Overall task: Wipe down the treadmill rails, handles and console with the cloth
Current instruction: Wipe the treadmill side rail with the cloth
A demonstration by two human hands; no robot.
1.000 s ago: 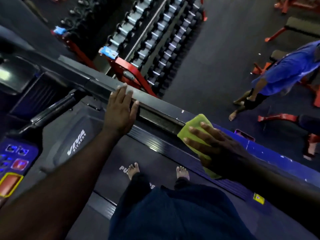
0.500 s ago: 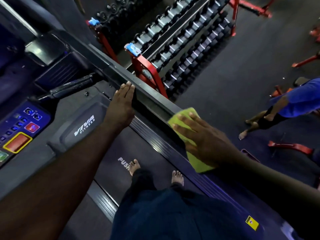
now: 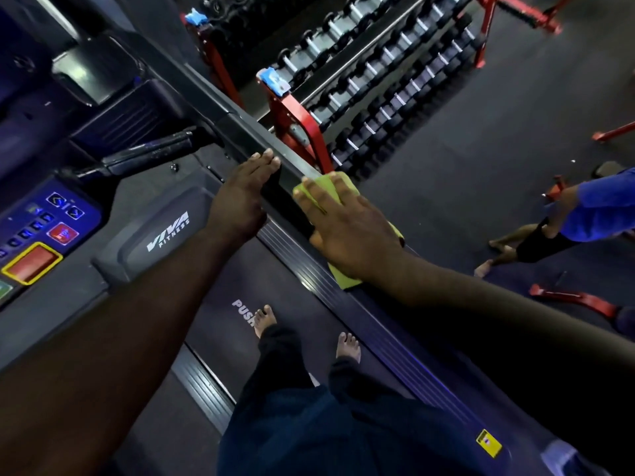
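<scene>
Both hands were on the treadmill point(image 3: 165, 235), along its right-side rail point(image 3: 240, 125).

Treadmill: the person stood barefoot on the belt. The console point(image 3: 44, 228) and the black handle point(image 3: 151, 154) lay to the left, with neither hand nor cloth on them.

Rail: the left hand point(image 3: 240, 204) lay flat against it, fingers straight and together, fingertips on the top edge, apparently bracing.

Right hand point(image 3: 350, 231): fingers spread, palm down, pressing the cloth onto the rail. Nothing was pinched.

Cloth point(image 3: 319, 185): green, trapped between the right palm and the rail, its edges showing past the fingertips and below the wrist.

Change noted: one second earlier the cloth sat well back along the rail, clearly apart from the left hand. It had since travelled forward and now lay just beside that hand, which had held its place.

Assessment: the forward stroke on this rail appeared near its limit. The left hand would need to shift before the section beneath it could be wiped. Console and handles were judged outstanding.
</scene>
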